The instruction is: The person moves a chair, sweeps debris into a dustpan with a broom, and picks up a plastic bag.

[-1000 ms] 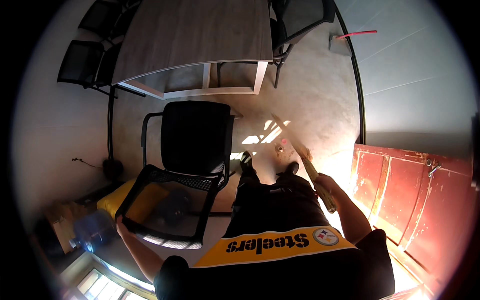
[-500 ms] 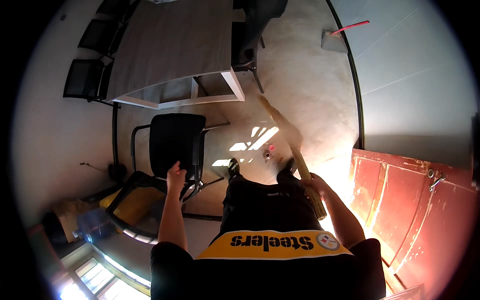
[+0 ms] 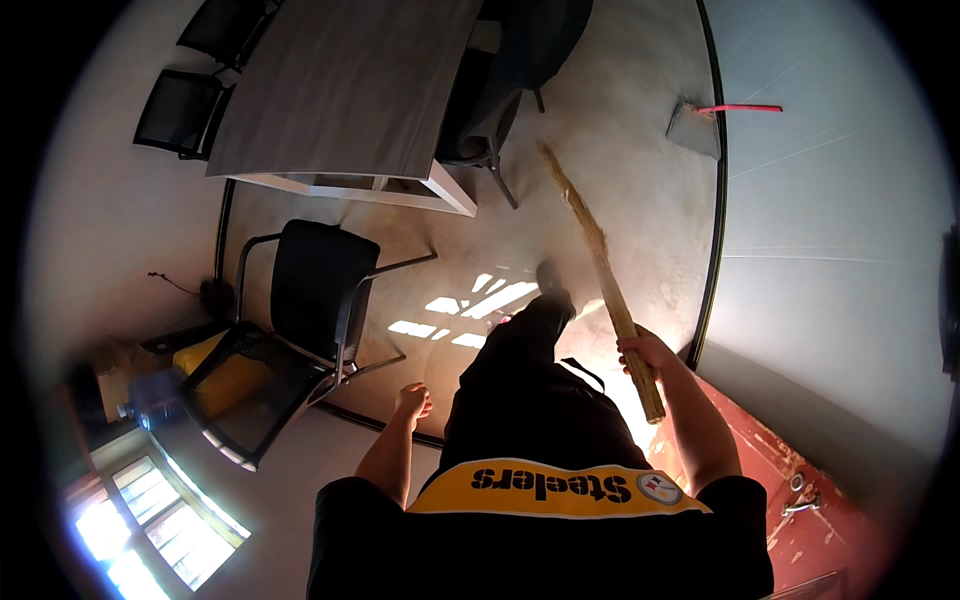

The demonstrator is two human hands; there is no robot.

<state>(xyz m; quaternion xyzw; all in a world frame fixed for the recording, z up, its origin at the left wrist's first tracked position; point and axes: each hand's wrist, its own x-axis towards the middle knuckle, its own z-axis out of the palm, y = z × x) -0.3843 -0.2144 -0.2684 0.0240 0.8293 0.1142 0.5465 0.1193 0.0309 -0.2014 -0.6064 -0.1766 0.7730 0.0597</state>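
My right hand grips a long rough wooden stick near its lower end; the stick slants up and away over the concrete floor. My left hand hangs free beside my hip with fingers apart, holding nothing. It is a short way to the right of a black armchair, not touching it. My dark trouser leg and shoe step forward between the two hands.
A grey table stands ahead with dark chairs around it. A dustpan with a red handle lies by the white wall at right. A red door is at lower right. Bags and a yellow object sit at lower left.
My left hand has let go of the black armchair's back and dropped to my side. I have stepped forward, and the stick now points further ahead.
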